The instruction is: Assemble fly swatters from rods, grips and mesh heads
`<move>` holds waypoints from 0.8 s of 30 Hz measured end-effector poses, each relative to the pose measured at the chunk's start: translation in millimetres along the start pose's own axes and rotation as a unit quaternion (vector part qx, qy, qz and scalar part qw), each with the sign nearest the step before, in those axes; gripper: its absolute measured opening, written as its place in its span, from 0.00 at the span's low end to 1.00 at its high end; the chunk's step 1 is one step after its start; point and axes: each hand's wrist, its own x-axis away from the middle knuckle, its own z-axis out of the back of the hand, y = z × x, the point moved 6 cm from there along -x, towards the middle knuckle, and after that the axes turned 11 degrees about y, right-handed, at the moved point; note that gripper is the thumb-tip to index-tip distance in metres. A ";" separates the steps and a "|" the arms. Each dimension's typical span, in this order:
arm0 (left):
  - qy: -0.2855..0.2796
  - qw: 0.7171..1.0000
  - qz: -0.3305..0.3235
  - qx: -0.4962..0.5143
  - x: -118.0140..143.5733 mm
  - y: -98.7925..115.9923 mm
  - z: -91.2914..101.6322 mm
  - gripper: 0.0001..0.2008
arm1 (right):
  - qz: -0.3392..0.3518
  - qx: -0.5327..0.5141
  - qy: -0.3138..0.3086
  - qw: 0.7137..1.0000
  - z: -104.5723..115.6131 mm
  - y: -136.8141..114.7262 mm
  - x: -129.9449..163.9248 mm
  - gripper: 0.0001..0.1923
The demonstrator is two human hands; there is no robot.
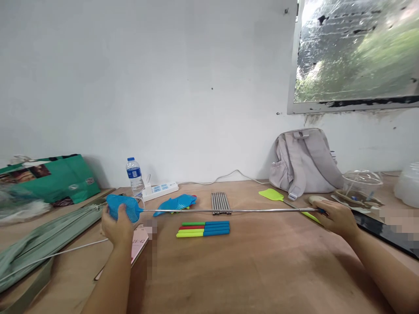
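Observation:
I hold a fly swatter stretched level across the wooden table. My left hand (118, 226) grips its blue mesh head (123, 206). My right hand (336, 216) grips the handle end, where a yellow-green grip shows. The thin metal rod (222, 210) runs between both hands, above the table. Below the rod lie three coloured handles (203, 229) with blue ends, side by side. Behind the rod sit a bundle of metal rods (220, 203) and more blue swatter heads (176, 203). A yellow-green swatter (271, 194) lies further right.
A water bottle (134, 176) and a white power strip (161, 190) stand near the wall. A grey backpack (304, 161) leans at the right, a green bag (49, 178) at the left. A phone (139, 244) lies by my left wrist. Plastic containers (361, 183) sit far right.

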 end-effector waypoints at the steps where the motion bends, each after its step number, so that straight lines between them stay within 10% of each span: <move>1: -0.002 1.000 0.012 0.002 0.5 0.2 0.9 0.23 | -0.002 -0.001 -0.012 1.000 0.0 0.0 -0.5 0.12; 10: 0.151 0.986 0.063 0.005 -6.4 -4.6 28.7 0.17 | -0.020 -0.022 0.000 1.000 7.4 -7.0 -11.1 0.13; 24: 0.114 0.986 0.098 -0.066 -5.4 6.2 26.8 0.11 | -0.221 0.109 -0.043 0.968 20.6 48.0 5.0 0.23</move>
